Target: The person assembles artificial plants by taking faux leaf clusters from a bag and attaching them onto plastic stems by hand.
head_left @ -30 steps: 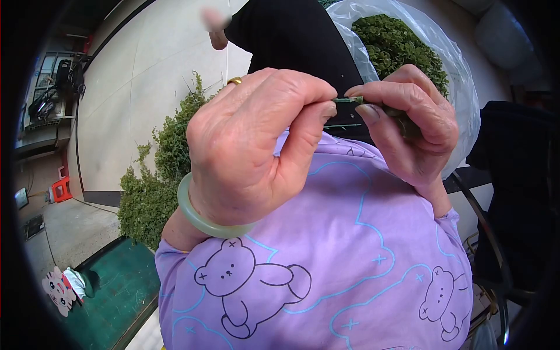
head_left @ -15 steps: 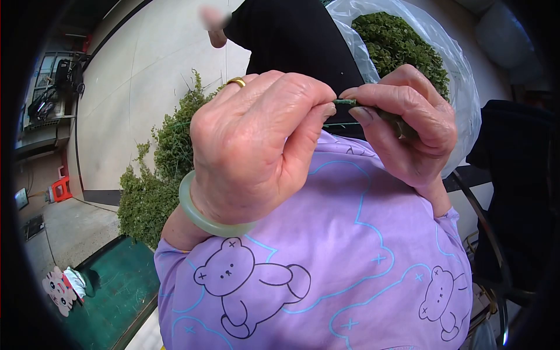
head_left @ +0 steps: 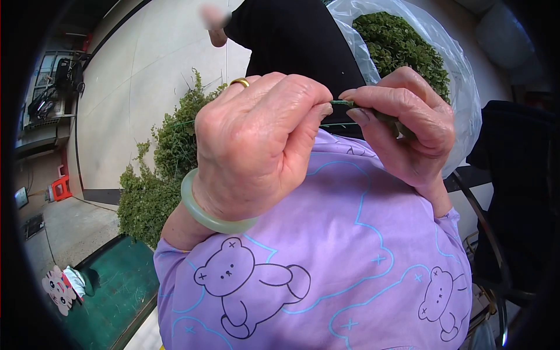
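Strand (head_left: pixel 340 102) bridges the gap right of left hand (head_left: pixel 256 137), long axis side to side. Left hand's pinched on one end, right hand (head_left: pixel 417 125) on the other. Both equally near.

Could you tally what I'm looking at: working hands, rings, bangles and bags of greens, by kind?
Bare hands, left hand and right hand, at a thin green strand: 2
Gold metal ring: 1
Pale green round bangle: 1
Clear plastic bag of green leaves: 1
Total: 5
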A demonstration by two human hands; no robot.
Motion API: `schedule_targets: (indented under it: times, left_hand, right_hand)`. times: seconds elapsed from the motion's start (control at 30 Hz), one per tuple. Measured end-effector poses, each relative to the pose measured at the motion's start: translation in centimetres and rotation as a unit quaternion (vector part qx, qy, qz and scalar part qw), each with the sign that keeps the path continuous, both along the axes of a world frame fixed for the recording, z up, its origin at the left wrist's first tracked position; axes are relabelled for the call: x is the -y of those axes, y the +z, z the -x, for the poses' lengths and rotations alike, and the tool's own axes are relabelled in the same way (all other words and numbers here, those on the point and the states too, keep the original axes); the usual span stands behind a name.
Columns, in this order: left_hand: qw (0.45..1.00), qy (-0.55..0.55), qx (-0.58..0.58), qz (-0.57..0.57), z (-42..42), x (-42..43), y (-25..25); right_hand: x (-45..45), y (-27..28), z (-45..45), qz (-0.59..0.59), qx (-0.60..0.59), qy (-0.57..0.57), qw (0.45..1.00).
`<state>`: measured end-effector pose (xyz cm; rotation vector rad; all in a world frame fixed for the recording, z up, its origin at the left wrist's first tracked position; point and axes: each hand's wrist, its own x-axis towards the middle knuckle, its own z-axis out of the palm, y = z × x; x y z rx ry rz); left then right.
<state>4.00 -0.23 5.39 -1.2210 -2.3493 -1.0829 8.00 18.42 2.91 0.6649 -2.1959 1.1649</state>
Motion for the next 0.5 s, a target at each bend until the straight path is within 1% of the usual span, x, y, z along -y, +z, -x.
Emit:
schedule_targets:
  times: [0.1,0.23,0.3,0.4,0.5]
  left_hand:
    - [1.0,-0.004,-0.007,-0.003,-0.1,0.0,-0.2]
    - [0.999,-0.011,-0.034,-0.001,-0.3,-0.4,-0.9]
    - [0.999,-0.01,-0.027,-0.03,-0.2,-0.6,-1.4]
    - [0.999,0.001,-0.005,-0.032,-0.3,-0.5,-1.3]
    - [1.0,0.011,0.012,-0.013,-0.4,-0.1,-0.3]
  right_hand:
    - [-0.4,0.0,0.2,-0.03,-0.014,0.019,0.999]
    - [-0.6,0.5,0.5,-0.065,0.007,0.051,0.997]
    - [-0.7,0.5,0.6,-0.065,0.023,0.059,0.996]
    - [-0.6,0.1,0.6,-0.033,0.019,0.054,0.998]
    - [-0.7,0.4,0.3,0.015,0.038,0.022,0.999]
